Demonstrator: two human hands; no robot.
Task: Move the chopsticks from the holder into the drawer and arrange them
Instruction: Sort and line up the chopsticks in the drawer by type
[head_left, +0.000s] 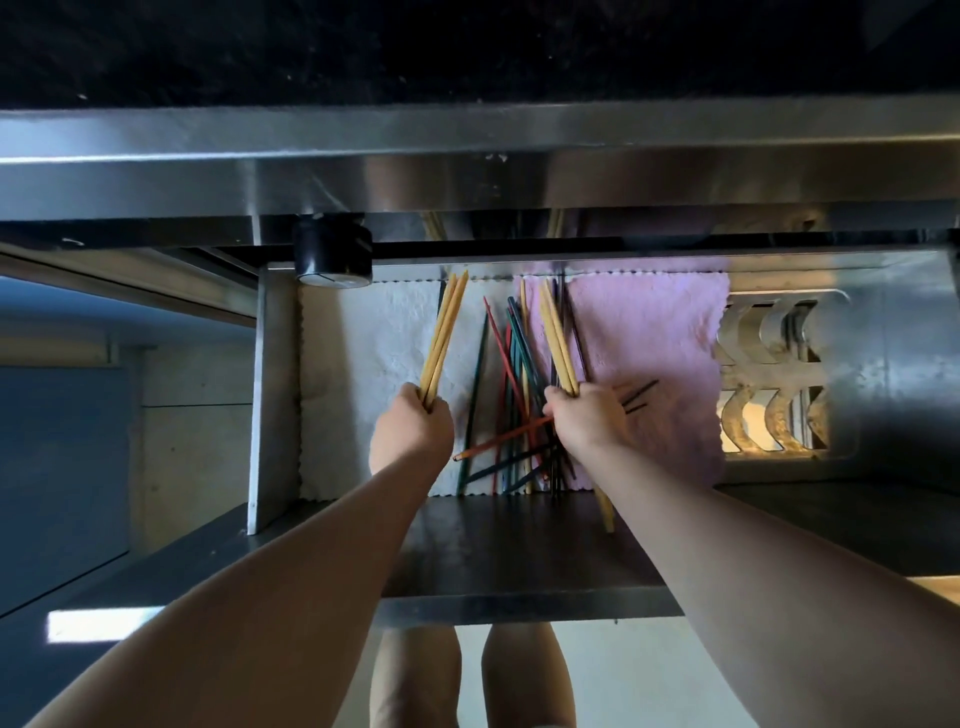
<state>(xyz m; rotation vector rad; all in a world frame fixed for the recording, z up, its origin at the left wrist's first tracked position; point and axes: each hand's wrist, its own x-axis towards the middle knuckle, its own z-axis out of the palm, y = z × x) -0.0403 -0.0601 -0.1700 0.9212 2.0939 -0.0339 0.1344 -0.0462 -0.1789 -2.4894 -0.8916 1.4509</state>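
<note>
Ok so the person is standing at this big stainless steel counter with the metal drawer pulled wide open under it, and both arms are reaching in. The drawer floor is lined with a white cloth on the left and a pink cloth on the right. Right where the two meet, a messy pile of coloured chopsticks is lying, red, green and dark ones all crossing each other, so that lot is in the drawer but nowhere near tidy. The left hand is fisting round a small bundle of yellow chopsticks, tips pointing toward the back of the drawer over the white cloth. The right hand is gripping a second yellow bunch the same way, just over the edge of the pile. One more yellow stick is poking out near the drawer front by the right forearm; can't tell if it's loose or part of that bunch. I'm not seeing the holder anywhere, so no idea if any are left in it. My guess: the moving part is mostly done, and the sorting is only getting started, with yellows being pulled out first and everything else still waiting.
</note>
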